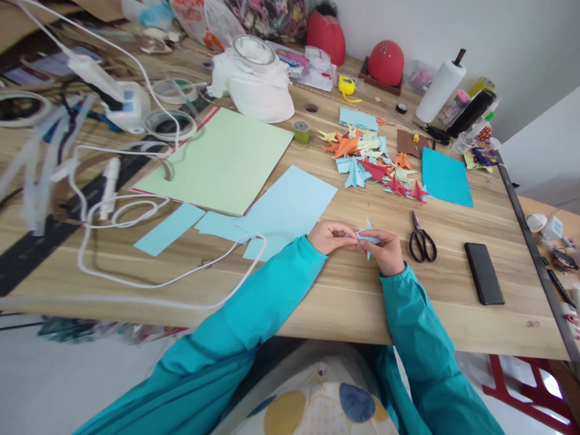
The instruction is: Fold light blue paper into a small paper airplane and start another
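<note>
Between my two hands is a small light blue folded paper crane (pixel 368 238), its thin points sticking up and down. My left hand (pixel 333 237) pinches its left end between thumb and fingers. From the other side my right hand (pixel 385 249) grips it with thumb and forefinger. Light blue paper sheets (pixel 294 196) lie just left of my hands, with a cut strip (pixel 170 229) farther left. Black-handled scissors (pixel 422 238) rest to the right of my right hand. A pile of colourful folded paper cranes (pixel 362 156) lies beyond my hands.
A green sheet stack (pixel 222 157) and a looped white cable (pixel 149 284) cover the left side. At right lie a black phone (pixel 484 273) and a blue paper square (pixel 446 176). Tape rolls (pixel 170 125), a yellow tape measure (pixel 347 84) and red pincushions (pixel 386 62) stand farther back.
</note>
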Demonstrator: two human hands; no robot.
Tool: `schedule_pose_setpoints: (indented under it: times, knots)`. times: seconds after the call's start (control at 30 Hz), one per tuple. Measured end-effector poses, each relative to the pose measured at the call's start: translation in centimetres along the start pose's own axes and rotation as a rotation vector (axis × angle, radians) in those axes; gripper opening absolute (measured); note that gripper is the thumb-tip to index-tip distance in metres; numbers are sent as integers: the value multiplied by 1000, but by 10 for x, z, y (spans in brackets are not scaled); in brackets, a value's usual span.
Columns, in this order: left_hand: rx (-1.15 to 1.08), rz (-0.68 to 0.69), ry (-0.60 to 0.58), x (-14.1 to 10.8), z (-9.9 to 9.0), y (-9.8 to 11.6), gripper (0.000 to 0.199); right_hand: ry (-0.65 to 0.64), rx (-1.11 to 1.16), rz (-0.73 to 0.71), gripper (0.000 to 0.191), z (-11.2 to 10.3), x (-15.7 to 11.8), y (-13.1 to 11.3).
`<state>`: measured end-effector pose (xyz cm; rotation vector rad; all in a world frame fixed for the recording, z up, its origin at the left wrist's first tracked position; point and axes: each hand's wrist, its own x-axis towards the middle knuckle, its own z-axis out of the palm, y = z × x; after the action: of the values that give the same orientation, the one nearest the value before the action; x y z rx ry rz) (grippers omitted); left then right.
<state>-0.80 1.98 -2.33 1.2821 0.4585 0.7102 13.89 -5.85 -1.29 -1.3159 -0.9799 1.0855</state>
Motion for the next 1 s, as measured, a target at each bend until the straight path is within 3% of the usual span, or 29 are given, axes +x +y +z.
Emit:
schedule_pose_setpoints:
  times: [0.4, 0.8, 1.0]
  knots:
    - [-6, -113, 83, 0, 0, 3, 37, -50, 4, -17, 23, -1, 0, -2]
    - [-33, -61, -1, 0, -2, 1, 31, -19, 18, 19, 26, 1, -1, -4]
    - [-17, -70, 44, 0, 0, 2, 35, -51, 10, -35, 21, 0, -2, -5]
